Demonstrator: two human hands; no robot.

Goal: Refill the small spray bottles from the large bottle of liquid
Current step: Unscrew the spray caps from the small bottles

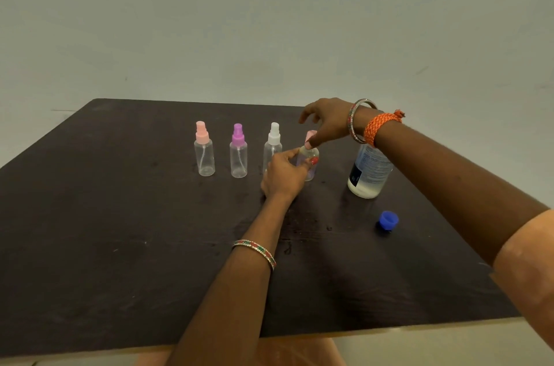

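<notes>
Several small clear spray bottles stand in a row on the dark table [120, 215]: one with a peach top [204, 153], one with a purple top [238, 155], one with a white top [272, 147] and a fourth [311, 168] at the right end. My left hand [283, 175] grips the fourth bottle's body. My right hand [325, 123] pinches its pink spray top [311, 135] from above. The large bottle of liquid [370, 172] stands uncapped to the right, partly hidden behind my right wrist. Its blue cap [388, 220] lies on the table in front of it.
A pale wall rises behind the table. The table's near edge runs along the bottom of the view, with a light floor showing at the lower right. Wet spots mark the table surface below my left hand.
</notes>
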